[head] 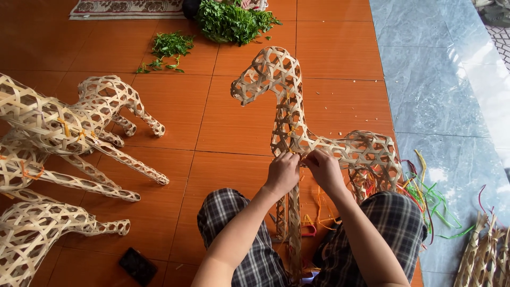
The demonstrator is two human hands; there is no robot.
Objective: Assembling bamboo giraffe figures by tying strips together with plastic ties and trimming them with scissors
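Observation:
A woven bamboo animal frame [289,114] with a long neck and head stands on the orange tile floor between my knees. My left hand [282,172] and my right hand [324,169] meet at the base of its neck, fingers pinched on the weave and on a thin orange strip there. Whether each hand grips the strip or the frame itself is hard to tell. The frame's body [372,154] extends right past my right hand, and its front legs [291,228] run down between my checked trouser legs.
Several finished woven animal frames [64,127] lie at the left. Green leaves [234,21] are piled at the top, a smaller heap [170,45] beside them. Coloured plastic strips [430,202] lie at the right, bamboo bundles [489,250] lower right, a dark phone [138,266] at bottom.

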